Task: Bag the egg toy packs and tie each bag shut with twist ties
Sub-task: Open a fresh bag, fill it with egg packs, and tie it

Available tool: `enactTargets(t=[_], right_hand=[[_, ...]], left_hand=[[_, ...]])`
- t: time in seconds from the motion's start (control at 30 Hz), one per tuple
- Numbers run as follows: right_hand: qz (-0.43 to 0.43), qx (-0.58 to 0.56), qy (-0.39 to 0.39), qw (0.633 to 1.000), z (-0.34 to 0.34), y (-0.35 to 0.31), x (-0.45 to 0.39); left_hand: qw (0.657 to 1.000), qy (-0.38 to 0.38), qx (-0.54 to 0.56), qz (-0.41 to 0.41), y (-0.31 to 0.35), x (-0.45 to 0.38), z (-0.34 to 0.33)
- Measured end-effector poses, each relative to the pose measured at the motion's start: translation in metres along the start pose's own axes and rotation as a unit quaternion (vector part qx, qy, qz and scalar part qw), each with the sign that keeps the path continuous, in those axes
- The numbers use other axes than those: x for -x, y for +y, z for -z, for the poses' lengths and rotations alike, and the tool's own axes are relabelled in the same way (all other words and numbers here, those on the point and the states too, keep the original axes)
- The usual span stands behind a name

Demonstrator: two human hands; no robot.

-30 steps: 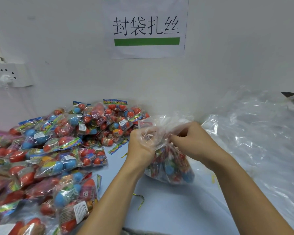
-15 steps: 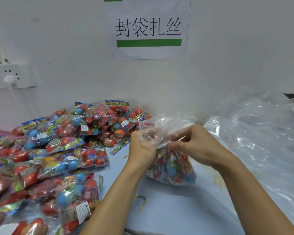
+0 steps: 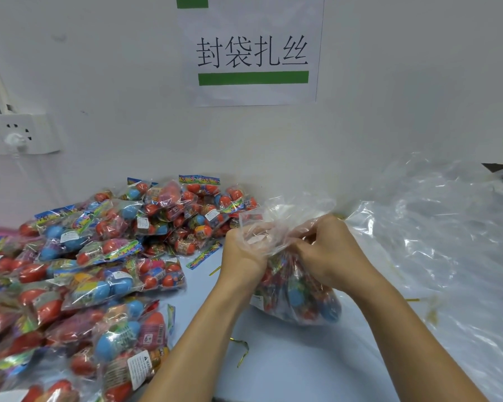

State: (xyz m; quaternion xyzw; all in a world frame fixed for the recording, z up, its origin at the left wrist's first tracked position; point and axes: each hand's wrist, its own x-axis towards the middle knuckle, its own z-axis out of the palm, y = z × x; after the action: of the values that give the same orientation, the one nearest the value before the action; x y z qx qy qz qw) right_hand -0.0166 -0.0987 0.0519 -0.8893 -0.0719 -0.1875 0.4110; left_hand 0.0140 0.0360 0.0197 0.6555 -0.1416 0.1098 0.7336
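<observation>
White wall stands behind our pale blue table (image 3: 273, 369). Our landmark is the filled bag (image 3: 296, 291), which rests on the table at the centre. Our left hand (image 3: 244, 250) is clenched on the gathered neck of this bag, and our right hand (image 3: 328, 253) pinches the same neck from the other side. We cannot see a tie between the fingers. Left of the bag lies the heap of egg toy packs (image 3: 105, 256); right of it, empty clear bags (image 3: 436, 250); in front of it, one loose twist tie (image 3: 241, 351). We think the slippery film may slide open if one grip loosens. Above the bag, a paper sign (image 3: 251, 50) reads "封袋扎丝"; one pack shows "6+".
</observation>
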Motion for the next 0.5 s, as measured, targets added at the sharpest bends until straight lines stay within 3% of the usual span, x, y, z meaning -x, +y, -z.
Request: enactTargets(t=[0.2,0.5], right_hand=[[0.010,-0.032,-0.037,0.999,-0.0014,-0.0047,0.0019],[0.025,-0.051,-0.085,0.995,-0.0011,-0.0097,0.0059]], left_hand=[[0.996,-0.016,0.082,0.026,0.0043,0.0008,0.0001],[0.996,-0.016,0.083,0.028,0.0025,0.0008,0.0023]])
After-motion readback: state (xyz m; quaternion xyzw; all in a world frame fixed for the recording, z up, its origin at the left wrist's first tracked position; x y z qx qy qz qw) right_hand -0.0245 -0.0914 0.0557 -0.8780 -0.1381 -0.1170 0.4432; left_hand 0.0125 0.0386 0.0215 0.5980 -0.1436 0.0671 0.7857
